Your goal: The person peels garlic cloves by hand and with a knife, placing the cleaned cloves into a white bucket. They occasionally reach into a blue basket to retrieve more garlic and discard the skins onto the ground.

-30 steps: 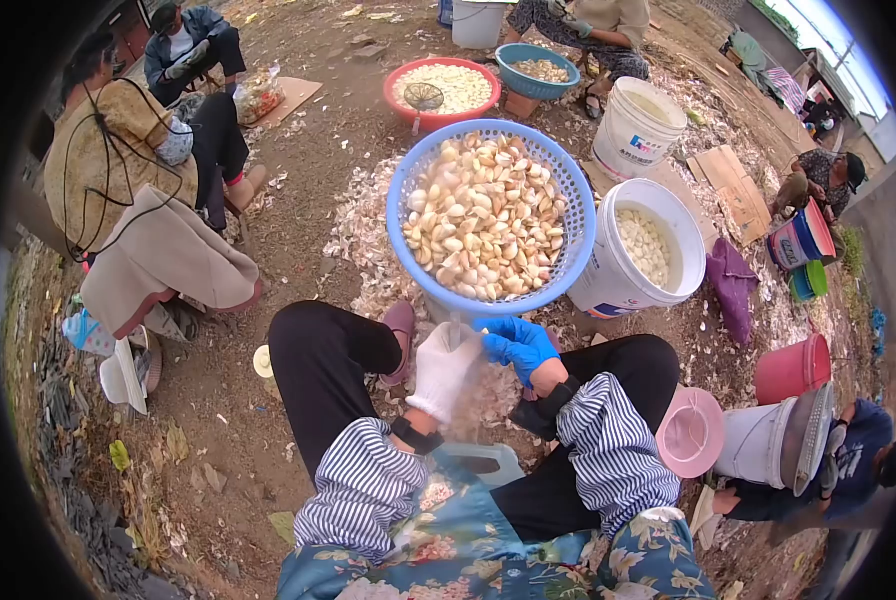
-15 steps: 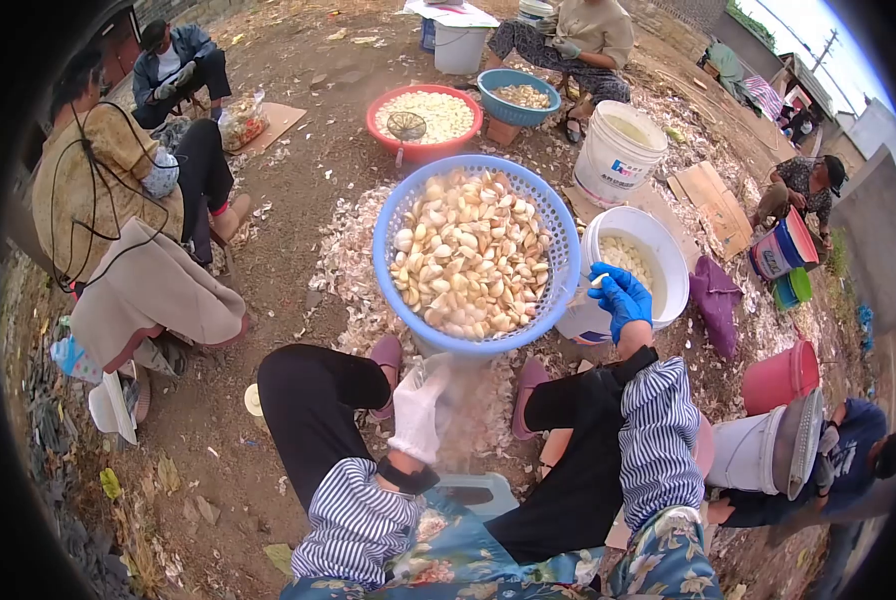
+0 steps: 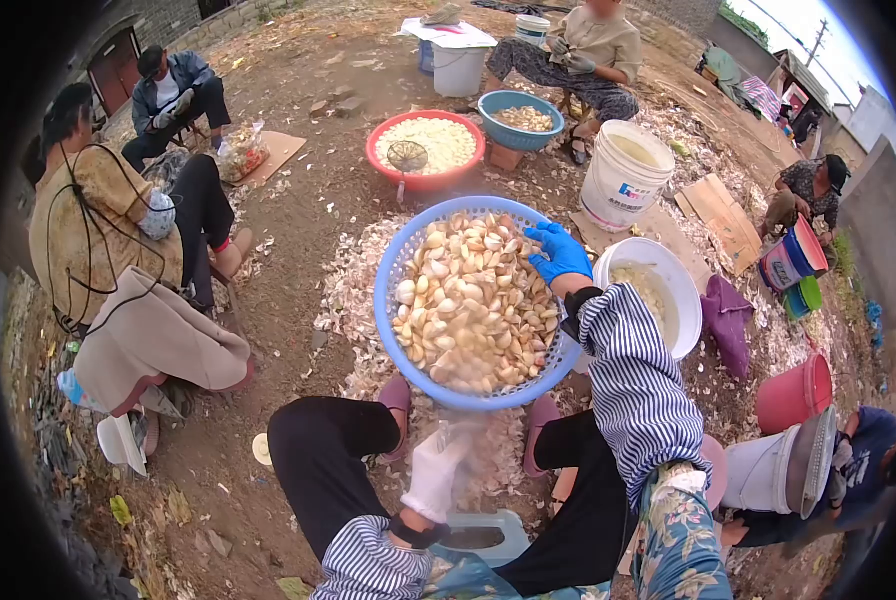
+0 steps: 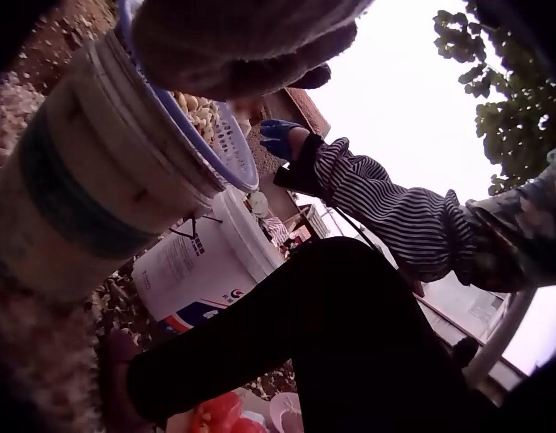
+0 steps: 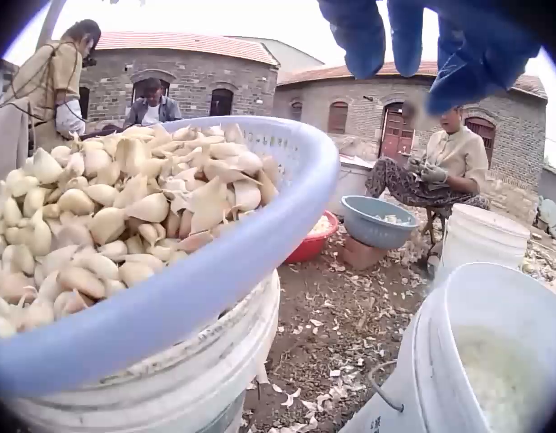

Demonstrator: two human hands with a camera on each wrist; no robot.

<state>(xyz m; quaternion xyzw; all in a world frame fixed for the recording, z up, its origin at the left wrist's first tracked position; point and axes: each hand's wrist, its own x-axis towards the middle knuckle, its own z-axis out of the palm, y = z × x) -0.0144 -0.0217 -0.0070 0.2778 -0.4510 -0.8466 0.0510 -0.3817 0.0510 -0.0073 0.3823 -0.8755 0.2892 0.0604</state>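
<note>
Two gloved hands were ours: the blue right hand (image 3: 560, 252) reached over the colander's far right side, fingers loosely extended and apart, though whether they touched a clove we could not tell. Our white left hand (image 3: 436, 472) lay low between our knees, too blurred to show whether its grip was apart, together or clamped on something. The garlic cloves (image 3: 468, 300) sat heaped in the blue colander (image 3: 478, 401), which a pail (image 5: 215, 370) propped up, probably to spare us bending. Beside it stood a white bucket (image 5: 422, 347), seemingly placed for our right arm. Smooth, plump, tapering cloves filled the round, perforated plastic; thin, papery skins (image 3: 353, 290) littered the rough earth.
</note>
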